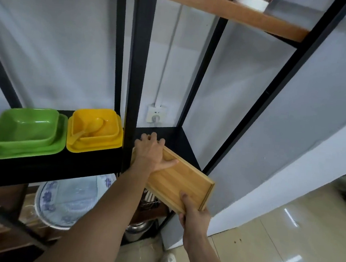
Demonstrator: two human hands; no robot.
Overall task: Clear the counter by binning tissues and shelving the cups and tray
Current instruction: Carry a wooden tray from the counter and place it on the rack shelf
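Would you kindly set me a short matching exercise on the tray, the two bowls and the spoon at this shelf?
Things:
1. wooden tray
2. green bowl
3. yellow spoon
4. yellow bowl

Places:
A. lying inside the yellow bowl
B. held by the left hand and the right hand, partly over the black shelf
C. furthest left on the shelf
D. just left of the black post

Pairs: 1-B, 2-C, 3-A, 4-D

Rimmed bamboo tray point(181, 180), tilted, far end over black shelf point(179, 140).
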